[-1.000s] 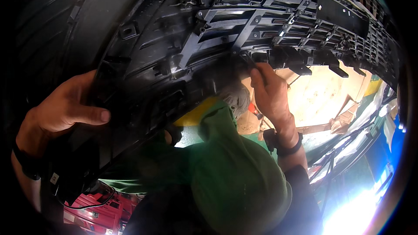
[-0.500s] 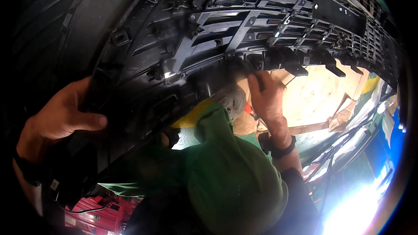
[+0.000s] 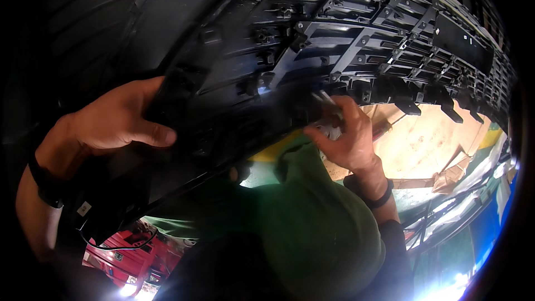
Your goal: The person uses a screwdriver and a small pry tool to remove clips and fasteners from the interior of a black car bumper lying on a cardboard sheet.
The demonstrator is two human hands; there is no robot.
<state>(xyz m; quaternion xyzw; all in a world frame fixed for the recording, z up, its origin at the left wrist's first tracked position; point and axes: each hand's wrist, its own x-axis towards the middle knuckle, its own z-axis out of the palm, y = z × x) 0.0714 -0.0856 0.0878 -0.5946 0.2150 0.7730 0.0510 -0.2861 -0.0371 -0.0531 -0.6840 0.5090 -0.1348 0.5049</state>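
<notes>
A large black plastic car bumper (image 3: 223,67) with a slatted grille (image 3: 379,22) fills the upper part of the view, its inner side facing me. My left hand (image 3: 122,117) grips its left end, thumb over the near face and fingers hidden behind. At the bumper's lower edge, near the middle, is my right hand (image 3: 354,136). Its fingers curl and the thumb points left. Pale thin streaks show at the fingertips, too blurred to name. Dark hooked tabs (image 3: 407,100) stick out along that edge, right of the hand.
Green cloth (image 3: 317,206) lies below my hands. Beyond the bumper's lower edge is a flattened brown cardboard sheet (image 3: 429,139). Clear plastic wrapping (image 3: 446,200) lies at the right. A red object (image 3: 122,256) with a black cable (image 3: 120,247) is at the lower left.
The bumper and my left hand stand further right in view. My right hand has shifted slightly right, its thumb now spread further left and its fingers more curled.
</notes>
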